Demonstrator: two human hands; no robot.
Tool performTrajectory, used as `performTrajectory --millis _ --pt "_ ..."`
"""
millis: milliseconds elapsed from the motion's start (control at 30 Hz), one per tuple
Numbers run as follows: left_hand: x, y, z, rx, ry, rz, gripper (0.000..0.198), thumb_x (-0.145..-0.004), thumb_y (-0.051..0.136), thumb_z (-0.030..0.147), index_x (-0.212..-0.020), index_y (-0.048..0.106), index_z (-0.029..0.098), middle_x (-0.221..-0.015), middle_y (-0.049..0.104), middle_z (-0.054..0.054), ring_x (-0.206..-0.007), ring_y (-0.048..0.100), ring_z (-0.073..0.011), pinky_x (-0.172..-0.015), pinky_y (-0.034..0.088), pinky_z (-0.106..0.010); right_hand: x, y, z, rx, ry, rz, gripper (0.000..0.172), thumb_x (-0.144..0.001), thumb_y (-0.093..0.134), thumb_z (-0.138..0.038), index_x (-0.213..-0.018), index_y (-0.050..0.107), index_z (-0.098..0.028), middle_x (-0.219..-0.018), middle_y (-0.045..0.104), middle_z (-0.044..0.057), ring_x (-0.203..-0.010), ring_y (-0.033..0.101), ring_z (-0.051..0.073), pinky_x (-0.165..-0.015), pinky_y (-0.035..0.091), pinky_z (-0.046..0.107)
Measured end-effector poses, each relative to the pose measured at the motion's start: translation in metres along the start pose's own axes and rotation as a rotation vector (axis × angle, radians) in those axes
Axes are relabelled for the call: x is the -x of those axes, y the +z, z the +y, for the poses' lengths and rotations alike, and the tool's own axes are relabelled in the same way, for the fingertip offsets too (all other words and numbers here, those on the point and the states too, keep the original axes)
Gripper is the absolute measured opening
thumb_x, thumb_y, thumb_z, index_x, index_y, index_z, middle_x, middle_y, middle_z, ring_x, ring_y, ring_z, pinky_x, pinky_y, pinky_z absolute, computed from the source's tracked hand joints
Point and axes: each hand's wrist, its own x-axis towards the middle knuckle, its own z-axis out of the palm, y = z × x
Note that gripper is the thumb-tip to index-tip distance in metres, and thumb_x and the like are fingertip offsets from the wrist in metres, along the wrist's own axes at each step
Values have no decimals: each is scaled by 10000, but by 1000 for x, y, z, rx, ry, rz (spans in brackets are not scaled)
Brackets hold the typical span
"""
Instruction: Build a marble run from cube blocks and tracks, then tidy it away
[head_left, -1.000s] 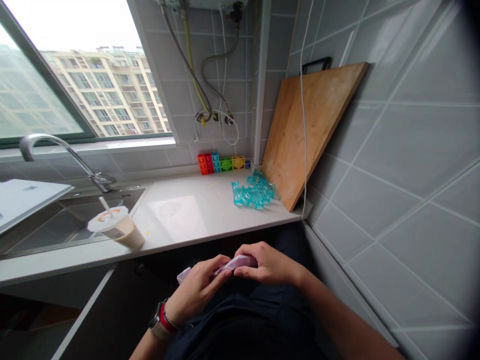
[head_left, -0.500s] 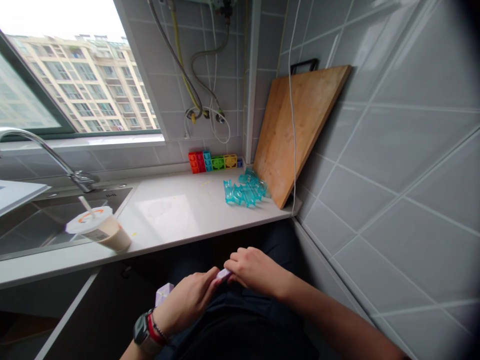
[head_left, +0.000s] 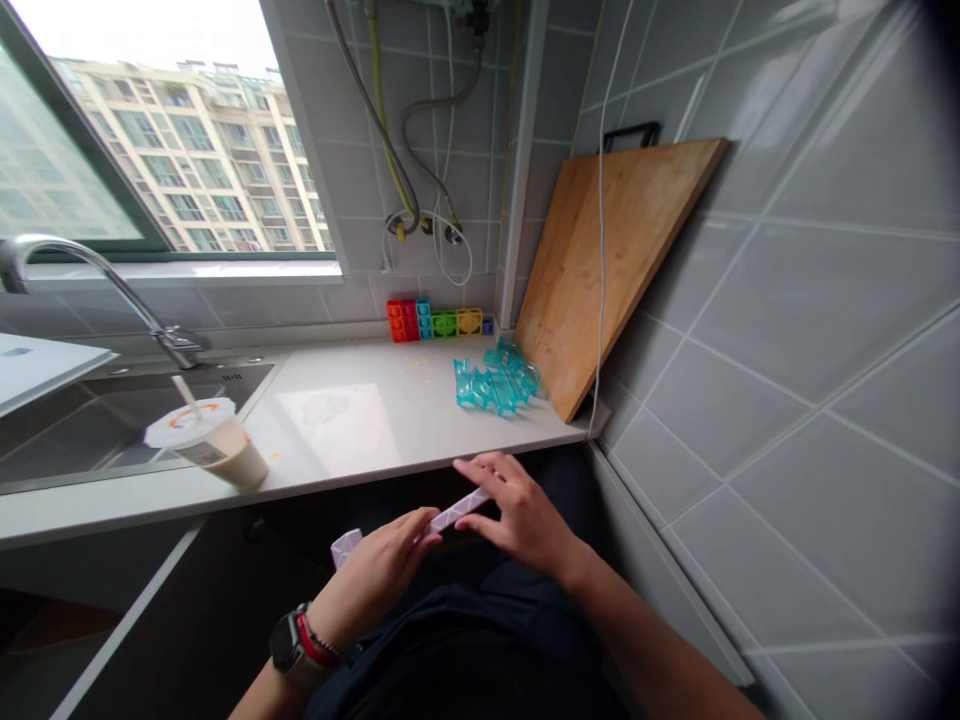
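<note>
A long, thin lilac object with white lines [head_left: 459,510] spans the space between my hands in front of the counter's edge. My left hand [head_left: 386,560], with a watch and bracelets at the wrist, is closed round its left part. Another lilac end sticks out behind that hand; whether both belong to one piece is hidden. My right hand [head_left: 517,508] has its thumb and fingers on either side of the right end, with the index finger stretched out over it.
On the white counter [head_left: 337,440] are a drink cup with a straw [head_left: 217,440], clear teal plastic pieces [head_left: 495,388] and a row of coloured blocks [head_left: 444,323]. A wooden board [head_left: 607,270] leans at the right. A sink [head_left: 135,420] is at the left.
My right hand has moved up and its fingers have loosened and spread, so more of the lilac object shows between the hands. The view has shifted slightly.
</note>
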Motion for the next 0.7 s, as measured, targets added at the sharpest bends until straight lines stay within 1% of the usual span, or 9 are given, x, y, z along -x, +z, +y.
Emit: performTrajectory --millis 67,133,233,367,433,500,567,633,700 --pt "-1 -4 6 63 -29 54 316 -1071 405 401 -1265 586 230 -1152 726 -101 -980 692 -235 -874 521 -326 2 -3 6 -268 135 203 577 -895 771 -408 -1410 556 -261 -1290 627 100 -1126 611 232 -964 533 382" --pt "-1 -7 11 114 -35 79 316 -1076 381 398 -1233 590 221 -1059 724 -84 -903 670 -213 -850 511 -313 4 -3 10 -486 252 265 466 -924 723 -444 -1327 612 -239 -1197 669 91 -1019 652 208 -864 564 343" --pt "0 -7 15 166 -15 61 308 -1073 390 406 -1199 601 221 -1010 702 -66 -853 630 -196 -836 488 -306 7 3 9 -659 327 167 385 -934 696 -477 -1205 682 -204 -1027 705 68 -904 667 187 -767 557 296" --pt "-1 2 16 323 -6 34 302 -1060 434 435 -1112 624 206 -934 661 -53 -809 582 -185 -788 465 -301 9 13 -1 -737 285 64 350 -925 705 -483 -1124 707 -195 -965 698 44 -853 657 167 -747 540 275" --pt "-2 7 16 574 -15 97 332 -1054 439 472 -1107 613 194 -884 633 -46 -778 564 -181 -738 470 -298 8 19 -5 -733 255 60 380 -917 714 -486 -1175 695 -208 -1026 694 51 -871 660 167 -754 540 277" --pt "-5 8 16 987 -43 262 358 -1060 403 502 -1142 578 201 -793 569 -5 -670 521 -149 -650 472 -276 9 25 -6 -690 249 78 436 -918 709 -495 -1261 668 -230 -1145 676 72 -944 662 182 -789 546 295" --pt "-8 3 15 1440 -87 403 321 -1083 350 454 -1118 548 204 -699 459 49 -529 417 -95 -531 421 -217 10 33 -6 -641 275 56 455 -924 696 -511 -1293 662 -246 -1243 646 89 -1024 652 202 -846 545 322" --pt "-11 -6 11 1779 -105 449 297 -1099 324 374 -1019 533 180 -650 370 78 -453 324 -58 -459 349 -167 12 41 -5 -650 328 -23 447 -926 687 -537 -1264 686 -245 -1270 641 94 -1049 648 215 -871 542 336" --pt "-12 -15 7 1961 -94 451 309 -1100 339 362 -950 520 162 -637 362 82 -438 325 -46 -439 331 -151 15 47 -6 -772 407 -134 469 -934 653 -584 -1235 705 -227 -1173 677 92 -989 663 214 -817 553 328"
